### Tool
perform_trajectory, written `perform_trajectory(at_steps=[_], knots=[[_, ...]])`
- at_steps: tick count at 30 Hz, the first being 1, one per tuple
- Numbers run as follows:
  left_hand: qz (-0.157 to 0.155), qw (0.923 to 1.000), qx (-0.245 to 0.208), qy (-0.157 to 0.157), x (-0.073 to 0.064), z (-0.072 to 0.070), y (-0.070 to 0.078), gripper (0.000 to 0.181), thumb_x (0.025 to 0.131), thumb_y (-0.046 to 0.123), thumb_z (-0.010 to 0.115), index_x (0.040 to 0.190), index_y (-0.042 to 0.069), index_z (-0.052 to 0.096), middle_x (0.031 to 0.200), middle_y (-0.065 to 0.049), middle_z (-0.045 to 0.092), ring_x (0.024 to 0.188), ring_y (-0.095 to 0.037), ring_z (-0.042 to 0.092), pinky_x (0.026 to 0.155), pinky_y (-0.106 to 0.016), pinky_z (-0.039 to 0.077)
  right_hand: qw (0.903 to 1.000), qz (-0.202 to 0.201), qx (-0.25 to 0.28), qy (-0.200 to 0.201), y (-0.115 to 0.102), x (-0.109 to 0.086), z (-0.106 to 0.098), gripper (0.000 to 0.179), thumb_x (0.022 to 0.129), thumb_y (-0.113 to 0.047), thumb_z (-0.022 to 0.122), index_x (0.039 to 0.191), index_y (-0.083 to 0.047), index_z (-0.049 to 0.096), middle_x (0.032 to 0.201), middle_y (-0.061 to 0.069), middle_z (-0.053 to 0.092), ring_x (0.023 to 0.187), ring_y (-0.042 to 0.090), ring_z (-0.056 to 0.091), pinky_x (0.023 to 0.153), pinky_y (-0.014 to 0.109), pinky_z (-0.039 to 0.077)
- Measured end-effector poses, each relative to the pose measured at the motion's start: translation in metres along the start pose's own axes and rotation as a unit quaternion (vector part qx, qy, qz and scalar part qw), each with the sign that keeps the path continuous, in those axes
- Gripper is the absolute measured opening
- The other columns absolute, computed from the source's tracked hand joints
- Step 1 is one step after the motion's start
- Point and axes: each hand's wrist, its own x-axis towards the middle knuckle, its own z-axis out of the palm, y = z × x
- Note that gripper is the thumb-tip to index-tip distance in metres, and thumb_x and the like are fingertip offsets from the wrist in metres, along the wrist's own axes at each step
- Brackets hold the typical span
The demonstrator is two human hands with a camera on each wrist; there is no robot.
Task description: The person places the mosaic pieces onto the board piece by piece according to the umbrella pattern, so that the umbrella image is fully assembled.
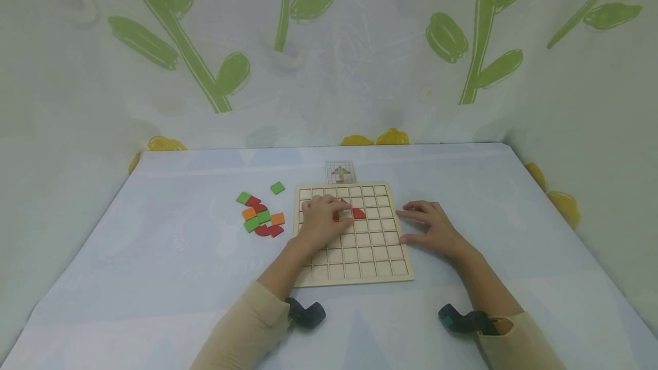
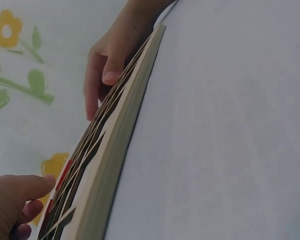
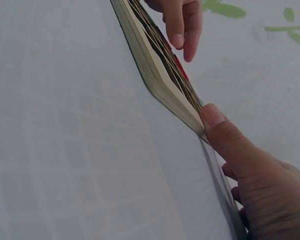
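Note:
My left hand (image 1: 324,218) is over the upper left part of a wooden grid board (image 1: 365,254), thumb and fingers apart, with nothing visible between them. Just beyond its fingertips, a red quarter-round tile (image 1: 359,213) lies in a square of the board. Part of another red piece (image 1: 345,203) shows by the index finger; the hand hides the squares beneath it. At the board's right edge is my right hand (image 1: 434,230), fingers spread. Its thumb (image 3: 215,117) touches the board's rim in the right wrist view.
Left of the board lie several loose tiles: green (image 1: 251,224), orange (image 1: 277,218) and red (image 1: 263,230). A single green tile (image 1: 277,187) sits apart behind them. Beyond the board's far edge is a small card (image 1: 340,172) with a coloured grid pattern.

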Motion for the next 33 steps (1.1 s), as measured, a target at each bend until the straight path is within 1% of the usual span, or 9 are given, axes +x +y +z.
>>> perform_trajectory(at_steps=[4, 10, 15, 19, 23, 25, 28, 31, 33], knots=[[-0.012, 0.9999, 0.004, -0.002, -0.003, -0.001, -0.006, 0.031, 0.083, 0.034, 0.069, 0.112, 0.023, 0.07, 0.104, 0.002, 0.06, 0.096, -0.018, 0.045, 0.085, -0.044, 0.026, 1.0, -0.001, 0.0, 0.002, 0.001, 0.0, 0.001, 0.058, 0.07, -0.03, 0.082, 0.122, -0.009, 0.064, 0.127, 0.014, 0.052, 0.117, 0.032, 0.038, 0.093, 0.052, 0.033], [-0.027, 0.9995, 0.014, -0.001, -0.008, -0.006, -0.014, 0.034, 0.083, 0.036, 0.069, 0.114, 0.022, 0.07, 0.106, 0.002, 0.059, 0.095, -0.018, 0.044, 0.084, -0.043, 0.025, 0.9999, -0.01, -0.01, 0.007, 0.001, 0.001, 0.002, 0.058, 0.07, -0.03, 0.081, 0.121, -0.009, 0.065, 0.126, 0.015, 0.053, 0.114, 0.031, 0.04, 0.091, 0.05, 0.034], [-0.035, 0.9991, 0.02, 0.014, -0.01, -0.01, -0.015, 0.033, 0.083, 0.036, 0.07, 0.113, 0.022, 0.07, 0.107, 0.001, 0.059, 0.097, -0.019, 0.045, 0.083, -0.043, 0.027, 0.9997, -0.015, -0.015, 0.011, 0.0, 0.002, 0.001, 0.057, 0.071, -0.03, 0.081, 0.121, -0.008, 0.065, 0.125, 0.015, 0.054, 0.113, 0.032, 0.04, 0.091, 0.051, 0.034], [-0.037, 0.9987, 0.025, 0.026, -0.007, -0.01, -0.016, 0.034, 0.083, 0.036, 0.07, 0.113, 0.021, 0.07, 0.107, 0.0, 0.06, 0.097, -0.021, 0.046, 0.081, -0.043, 0.028, 0.9998, -0.011, -0.016, 0.008, 0.0, 0.002, 0.0, 0.056, 0.072, -0.028, 0.081, 0.121, -0.008, 0.065, 0.125, 0.015, 0.054, 0.114, 0.033, 0.041, 0.092, 0.051, 0.034], [-0.035, 0.9988, 0.023, 0.024, -0.002, -0.007, -0.018, 0.037, 0.082, 0.038, 0.07, 0.115, 0.02, 0.069, 0.108, -0.002, 0.059, 0.099, -0.022, 0.046, 0.081, -0.043, 0.027, 0.9999, -0.006, -0.012, 0.004, 0.0, 0.002, 0.0, 0.056, 0.072, -0.029, 0.08, 0.121, -0.008, 0.064, 0.125, 0.015, 0.054, 0.114, 0.033, 0.04, 0.092, 0.051, 0.034], [-0.031, 0.9991, 0.021, 0.021, 0.001, -0.006, -0.019, 0.039, 0.082, 0.039, 0.069, 0.117, 0.02, 0.068, 0.109, -0.003, 0.058, 0.1, -0.023, 0.045, 0.082, -0.043, 0.027, 0.9999, -0.007, -0.007, 0.009, 0.001, 0.001, 0.001, 0.056, 0.072, -0.03, 0.081, 0.121, -0.008, 0.065, 0.125, 0.015, 0.054, 0.114, 0.033, 0.04, 0.092, 0.052, 0.034], [-0.027, 0.9994, 0.018, 0.009, 0.005, -0.004, -0.02, 0.042, 0.083, 0.041, 0.068, 0.12, 0.022, 0.066, 0.111, -0.004, 0.056, 0.1, -0.023, 0.043, 0.082, -0.043, 0.026, 0.9995, -0.019, -0.005, 0.023, 0.002, 0.0, 0.002, 0.057, 0.07, -0.033, 0.081, 0.119, -0.009, 0.066, 0.123, 0.015, 0.054, 0.113, 0.033, 0.041, 0.09, 0.053, 0.035], [-0.024, 0.9996, 0.016, -0.002, 0.007, -0.002, -0.019, 0.043, 0.083, 0.043, 0.067, 0.121, 0.022, 0.066, 0.111, -0.005, 0.054, 0.099, -0.023, 0.042, 0.081, -0.044, 0.026, 0.9987, -0.033, -0.009, 0.038, 0.003, -0.001, 0.003, 0.058, 0.069, -0.037, 0.081, 0.118, -0.01, 0.067, 0.12, 0.015, 0.055, 0.11, 0.032, 0.041, 0.089, 0.05, 0.035], [-0.022, 0.9997, 0.012, -0.006, 0.008, -0.002, -0.019, 0.043, 0.083, 0.043, 0.067, 0.121, 0.021, 0.066, 0.111, -0.005, 0.053, 0.098, -0.023, 0.041, 0.081, -0.044, 0.025, 0.9987, -0.034, -0.009, 0.037, 0.003, -0.001, 0.003, 0.058, 0.069, -0.038, 0.081, 0.118, -0.01, 0.067, 0.121, 0.015, 0.055, 0.111, 0.031, 0.041, 0.089, 0.05, 0.035]])
